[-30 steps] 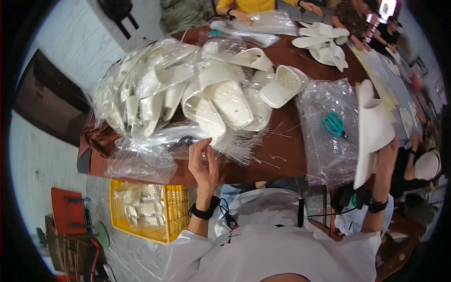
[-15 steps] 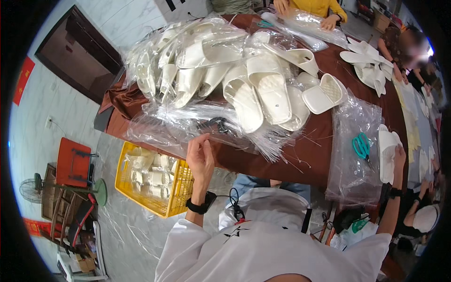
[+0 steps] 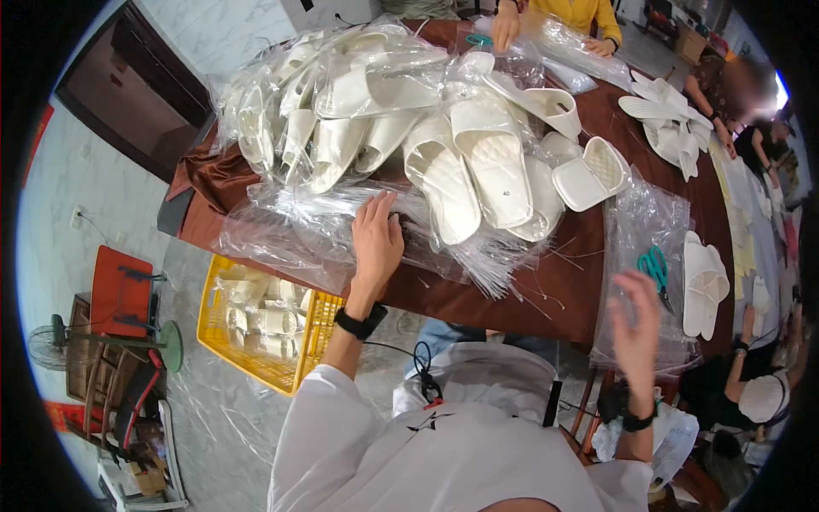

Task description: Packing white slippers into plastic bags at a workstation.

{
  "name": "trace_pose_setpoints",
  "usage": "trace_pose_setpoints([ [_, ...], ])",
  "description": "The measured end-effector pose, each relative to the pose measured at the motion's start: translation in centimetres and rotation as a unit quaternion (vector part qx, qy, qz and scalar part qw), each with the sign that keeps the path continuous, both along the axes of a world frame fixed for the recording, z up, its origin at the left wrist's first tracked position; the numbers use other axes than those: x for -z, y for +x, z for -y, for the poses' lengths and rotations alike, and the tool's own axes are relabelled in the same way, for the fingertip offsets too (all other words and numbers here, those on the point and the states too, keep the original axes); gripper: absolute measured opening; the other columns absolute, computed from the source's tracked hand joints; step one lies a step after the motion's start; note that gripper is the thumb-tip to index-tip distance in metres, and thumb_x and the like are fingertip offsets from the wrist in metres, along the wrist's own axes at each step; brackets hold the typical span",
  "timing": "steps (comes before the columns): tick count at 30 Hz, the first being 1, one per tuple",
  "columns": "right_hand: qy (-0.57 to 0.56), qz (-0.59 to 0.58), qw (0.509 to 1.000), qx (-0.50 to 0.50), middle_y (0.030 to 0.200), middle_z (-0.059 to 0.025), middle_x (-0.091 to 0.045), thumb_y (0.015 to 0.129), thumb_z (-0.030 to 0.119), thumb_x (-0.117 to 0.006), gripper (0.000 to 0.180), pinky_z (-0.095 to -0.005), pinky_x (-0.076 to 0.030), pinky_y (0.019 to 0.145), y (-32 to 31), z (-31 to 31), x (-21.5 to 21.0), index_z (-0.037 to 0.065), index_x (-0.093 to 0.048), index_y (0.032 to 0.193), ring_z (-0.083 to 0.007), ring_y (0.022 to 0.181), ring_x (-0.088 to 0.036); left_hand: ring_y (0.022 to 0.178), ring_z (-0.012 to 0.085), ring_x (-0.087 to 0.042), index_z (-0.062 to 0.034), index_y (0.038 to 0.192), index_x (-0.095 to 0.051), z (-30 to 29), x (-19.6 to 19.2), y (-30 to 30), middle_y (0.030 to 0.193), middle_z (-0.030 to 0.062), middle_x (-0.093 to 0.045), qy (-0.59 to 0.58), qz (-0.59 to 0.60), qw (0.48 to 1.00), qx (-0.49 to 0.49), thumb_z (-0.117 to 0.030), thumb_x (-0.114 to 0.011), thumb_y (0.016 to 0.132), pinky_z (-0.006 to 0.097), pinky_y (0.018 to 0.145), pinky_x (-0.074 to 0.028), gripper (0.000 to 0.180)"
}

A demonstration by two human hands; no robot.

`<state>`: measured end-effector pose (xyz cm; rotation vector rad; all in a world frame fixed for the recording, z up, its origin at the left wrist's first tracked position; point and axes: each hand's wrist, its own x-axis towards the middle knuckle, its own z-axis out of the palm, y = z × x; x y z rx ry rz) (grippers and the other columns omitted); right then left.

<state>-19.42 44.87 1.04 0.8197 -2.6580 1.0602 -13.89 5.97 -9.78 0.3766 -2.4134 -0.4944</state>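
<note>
White slide slippers are lying together near the right end of the table, just beside a layer of flat clear plastic bags. Teal-handled scissors are resting on those bags, between the slippers and the right hand. That hand is blurring above the bags' near part, its fingers spread and nothing visible in its grasp. The left hand is reaching over loose clear plastic at the table's near edge, fingers slightly bent; whether it is gripping anything, I cannot tell. A dark object is showing partly beside its fingers, too hidden to name. Thin clear plastic ties are fanning out to the right of this hand, a few lying scattered on the brown tablecloth.

Beyond them, a heap of bagged white slippers is crowding the left and middle of the table. More white slippers are sitting in a pile toward the far right. Across the table, a co-worker in yellow is handling clear plastic. Below the near edge, a yellow crate is holding wrapped pale items.
</note>
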Motion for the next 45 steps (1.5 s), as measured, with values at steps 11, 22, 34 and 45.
trace_pose_setpoints([
  [11,-0.014,-0.035,0.991,-0.132,0.12,-0.0208,-0.042,0.074,0.002,-0.063,0.05,-0.0438,-0.039,0.091,-0.7,14.8,4.8,0.001,-0.047,0.122,-0.0397,0.111,-0.043,0.124,0.0385,-0.036,-0.0118,0.124,-0.051,1.8,2.0,-0.5,0.131,0.016,-0.045,-0.069,0.115,0.991,0.012,-0.015,-0.049,0.086,0.048,0.102,-0.029,0.038],
  [22,0.089,-0.174,0.975,-0.106,0.128,-0.0176,-0.042,0.069,0.0,-0.065,0.058,-0.0418,-0.046,0.088,-3.9,17.9,5.4,0.014,-0.051,0.124,-0.0391,0.119,-0.039,0.125,0.0375,-0.035,-0.0132,0.124,-0.051,2.1,1.9,0.8,0.13,0.0155,-0.045,-0.029,0.101,0.994,0.034,-0.01,-0.047,0.085,0.048,0.103,-0.028,0.039],
  [34,-0.069,-0.102,0.989,-0.077,0.099,-0.0146,-0.054,0.077,0.004,-0.061,0.026,-0.04,-0.045,0.08,-4.5,14.8,4.7,0.003,-0.056,0.102,-0.0316,0.098,-0.052,0.119,0.0401,-0.039,-0.0067,0.124,-0.051,0.9,-0.3,1.0,0.131,0.0222,-0.043,-0.003,0.06,0.997,0.056,-0.005,-0.05,0.084,0.047,0.101,-0.03,0.04],
  [45,-0.531,0.499,0.674,0.124,0.115,-0.0081,-0.054,0.086,0.021,-0.061,0.039,-0.0369,-0.04,0.091,-15.0,7.2,10.5,0.003,-0.047,0.118,-0.0182,0.106,-0.051,0.121,0.036,-0.04,-0.0108,0.124,-0.051,-7.7,-6.6,-0.9,0.13,0.0181,-0.043,0.032,0.038,0.98,0.191,-0.007,-0.063,0.079,0.044,0.099,-0.034,0.046],
])
